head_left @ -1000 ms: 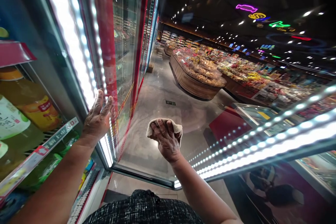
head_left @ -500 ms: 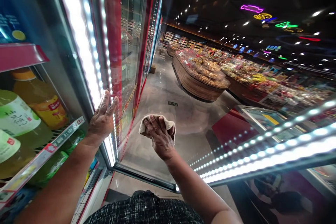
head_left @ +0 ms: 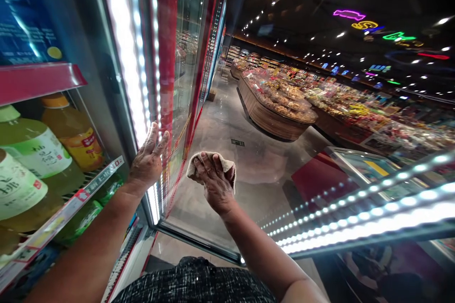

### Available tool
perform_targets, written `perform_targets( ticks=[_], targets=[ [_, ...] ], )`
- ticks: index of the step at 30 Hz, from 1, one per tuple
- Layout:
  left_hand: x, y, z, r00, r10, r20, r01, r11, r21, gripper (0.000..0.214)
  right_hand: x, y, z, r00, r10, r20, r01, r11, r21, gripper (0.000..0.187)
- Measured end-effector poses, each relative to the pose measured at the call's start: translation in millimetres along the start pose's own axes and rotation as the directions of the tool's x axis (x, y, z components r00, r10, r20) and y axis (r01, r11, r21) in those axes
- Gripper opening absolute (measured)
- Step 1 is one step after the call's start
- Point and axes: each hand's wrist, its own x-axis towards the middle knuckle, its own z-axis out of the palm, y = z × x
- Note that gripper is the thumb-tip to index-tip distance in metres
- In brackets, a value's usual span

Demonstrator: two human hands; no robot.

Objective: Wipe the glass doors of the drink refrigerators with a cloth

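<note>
My right hand [head_left: 217, 183] presses a beige cloth [head_left: 229, 166] flat against the glass door [head_left: 263, 165], its fingers spread over the fabric. The cloth's edges stick out around the fingertips and to the right of the knuckles. At the left, my left hand [head_left: 147, 161] rests with fingers stretched out on the brightly lit door frame [head_left: 122, 33] and holds nothing. LED strips run along both sides of the pane.
Left of me a cooler shelf [head_left: 88, 189] with price tags carries drink bottles [head_left: 39, 147]. Beyond the glass stand a wood-sided display island [head_left: 273, 113] heaped with packaged goods and a chest freezer [head_left: 359, 170]. The door's lower edge [head_left: 202, 242] crosses in front of me.
My view has shifted a little, so the shelf and bottles sit farther right. Against the glass, my right hand and the cloth have moved slightly left. My left hand stays on the frame.
</note>
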Motion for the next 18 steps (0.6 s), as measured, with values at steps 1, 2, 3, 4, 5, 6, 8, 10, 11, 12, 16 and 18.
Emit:
perform_targets(
  ticks=[1,2,3,4,5,6,8,10,11,12,16,18],
  targets=[
    [0.1,-0.4,-0.1,1.0,0.004,0.002,-0.004,1.0,0.004,0.092,3.7,-3.3,2.1,1.0,0.005,-0.008,-0.005,1.0,0.0,0.077],
    [0.1,-0.8,-0.2,1.0,0.006,0.005,-0.006,1.0,0.004,0.093,6.7,-6.5,4.7,1.0,-0.006,-0.004,0.006,1.0,0.006,0.076],
    [0.1,-1.2,-0.4,1.0,0.006,0.009,-0.006,1.0,0.003,0.093,8.9,-9.1,7.4,1.0,-0.03,0.008,0.03,0.999,0.017,0.076],
    [0.0,-1.6,-0.9,1.0,0.003,0.012,-0.003,1.0,0.001,0.093,10.0,-11.0,9.7,0.998,-0.056,0.029,0.055,0.998,0.03,0.076],
    [0.0,-2.1,-1.8,1.0,0.0,0.014,0.0,1.0,0.001,0.092,10.2,-11.9,11.3,0.995,-0.081,0.05,0.079,0.996,0.043,0.076],
    [0.1,-2.6,-3.3,1.0,-0.001,0.017,0.001,1.0,0.004,0.091,9.8,-12.0,12.1,0.993,-0.101,0.069,0.097,0.994,0.056,0.075],
    [0.9,-4.2,-8.4,1.0,0.006,0.019,-0.006,1.0,0.018,0.086,8.7,-10.5,11.2,0.99,-0.117,0.085,0.11,0.991,0.077,0.074],
    [3.6,-6.7,-16.4,0.999,0.032,0.003,-0.032,0.999,0.031,0.079,10.3,-9.4,8.8,0.994,-0.093,0.061,0.088,0.992,0.089,0.073],
    [6.0,-8.3,-21.1,0.999,0.045,-0.017,-0.045,0.998,0.041,0.075,12.8,-9.9,8.0,0.997,-0.073,0.036,0.069,0.993,0.092,0.073],
    [9.4,-10.0,-25.9,0.997,0.053,-0.049,-0.051,0.997,0.056,0.071,16.5,-11.4,8.1,0.999,-0.049,0.011,0.048,0.994,0.094,0.072],
    [30.7,-14.8,-41.6,0.985,0.076,-0.152,-0.049,0.984,0.17,0.059,35.5,-25.6,19.9,0.998,-0.067,0.019,0.064,0.989,0.131,0.069],
    [42.5,-15.5,-45.5,0.985,0.097,-0.14,-0.067,0.977,0.203,0.058,41.7,-33.5,30.4,0.986,-0.147,0.081,0.132,0.977,0.169,0.064]
  ],
)
